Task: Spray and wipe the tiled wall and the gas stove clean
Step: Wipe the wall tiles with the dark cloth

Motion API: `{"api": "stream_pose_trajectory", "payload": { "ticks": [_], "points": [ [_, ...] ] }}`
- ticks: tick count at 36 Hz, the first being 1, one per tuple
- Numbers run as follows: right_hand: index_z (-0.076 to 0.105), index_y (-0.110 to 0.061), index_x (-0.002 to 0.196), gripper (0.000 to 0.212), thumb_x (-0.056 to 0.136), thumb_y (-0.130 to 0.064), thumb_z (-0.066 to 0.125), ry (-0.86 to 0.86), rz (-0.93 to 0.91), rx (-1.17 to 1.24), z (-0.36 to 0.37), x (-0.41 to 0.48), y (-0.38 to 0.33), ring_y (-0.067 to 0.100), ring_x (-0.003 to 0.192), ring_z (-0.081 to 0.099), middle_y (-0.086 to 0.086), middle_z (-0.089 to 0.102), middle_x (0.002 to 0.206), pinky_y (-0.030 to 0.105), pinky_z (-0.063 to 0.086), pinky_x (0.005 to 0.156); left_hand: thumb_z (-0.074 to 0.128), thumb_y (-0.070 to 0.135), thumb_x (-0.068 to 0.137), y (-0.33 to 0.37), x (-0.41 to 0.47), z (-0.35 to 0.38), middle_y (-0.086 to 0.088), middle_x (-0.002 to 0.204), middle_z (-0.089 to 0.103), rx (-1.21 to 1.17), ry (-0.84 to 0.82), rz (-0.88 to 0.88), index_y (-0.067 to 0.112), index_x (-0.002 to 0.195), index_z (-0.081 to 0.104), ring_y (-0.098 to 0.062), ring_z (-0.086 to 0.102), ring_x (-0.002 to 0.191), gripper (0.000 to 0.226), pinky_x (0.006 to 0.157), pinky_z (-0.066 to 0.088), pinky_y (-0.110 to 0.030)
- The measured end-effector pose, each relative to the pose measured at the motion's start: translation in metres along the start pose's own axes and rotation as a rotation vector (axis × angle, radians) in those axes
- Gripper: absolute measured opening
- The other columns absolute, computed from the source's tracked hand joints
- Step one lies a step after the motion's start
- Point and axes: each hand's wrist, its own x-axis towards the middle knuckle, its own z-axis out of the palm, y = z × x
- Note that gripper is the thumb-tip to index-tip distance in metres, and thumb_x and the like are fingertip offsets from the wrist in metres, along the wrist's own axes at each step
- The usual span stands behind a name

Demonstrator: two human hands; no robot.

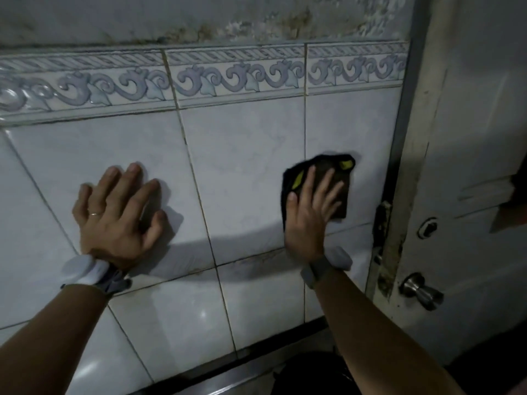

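The tiled wall fills most of the view, pale grey tiles with dark grout lines under a band of blue scroll-pattern border tiles. My left hand lies flat on a tile with fingers spread and holds nothing. My right hand presses a black cloth with yellow marks flat against the wall near its right edge. A dark curved part of the gas stove shows at the bottom, mostly hidden by my right forearm. No spray bottle is in view.
A white door with a worn frame stands right of the tiles, with a metal knob and a keyhole. Above the border the plaster wall is stained. A dark ledge runs under the tiles.
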Motion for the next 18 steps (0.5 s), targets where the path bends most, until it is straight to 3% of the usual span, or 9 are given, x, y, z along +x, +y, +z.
{"api": "stream_pose_trajectory", "payload": {
  "ticks": [5, 9, 14, 18],
  "points": [
    [0.006, -0.034, 0.156, 0.061, 0.101, -0.054, 0.021, -0.061, -0.279, -0.098, 0.016, -0.022, -0.094, 0.04, 0.15, -0.005, 0.001, -0.006, 0.163, 0.064, 0.004, 0.117, 0.054, 0.032, 0.094, -0.002, 0.005, -0.019, -0.011, 0.147, 0.049, -0.073, -0.078, -0.085, 0.013, 0.131, 0.063, -0.031, 0.044, 0.137, 0.042, 0.107, 0.034, -0.055],
    [0.009, -0.04, 0.156, 0.059, 0.101, -0.053, 0.027, -0.098, -0.355, -0.107, 0.023, -0.053, -0.133, 0.035, 0.151, -0.002, -0.002, 0.003, 0.165, 0.058, 0.016, 0.117, 0.05, 0.016, 0.098, 0.025, 0.007, -0.048, -0.023, 0.128, 0.058, -0.292, 0.029, -0.37, 0.002, 0.122, 0.059, -0.04, 0.056, 0.114, 0.03, 0.098, 0.043, -0.048],
    [0.018, -0.048, 0.152, 0.064, 0.096, -0.046, 0.05, -0.217, -0.643, -0.055, 0.012, -0.06, -0.155, 0.027, 0.146, 0.017, -0.014, 0.016, 0.162, 0.047, 0.039, 0.101, 0.035, 0.019, 0.105, 0.083, 0.013, -0.071, -0.004, 0.118, 0.055, -0.664, -0.013, -0.488, 0.006, 0.12, 0.056, -0.011, 0.051, 0.112, 0.029, 0.102, 0.037, -0.02],
    [0.042, -0.031, 0.148, 0.059, 0.092, -0.015, 0.031, -0.309, -0.721, 0.217, -0.011, -0.03, -0.15, 0.023, 0.129, 0.04, -0.007, 0.041, 0.153, 0.028, 0.036, 0.109, 0.042, 0.017, 0.102, 0.083, 0.014, -0.045, -0.011, 0.139, 0.05, -0.696, -0.13, -0.646, 0.004, 0.135, 0.052, -0.017, 0.045, 0.131, 0.037, 0.111, 0.037, -0.035]
  ]
}}
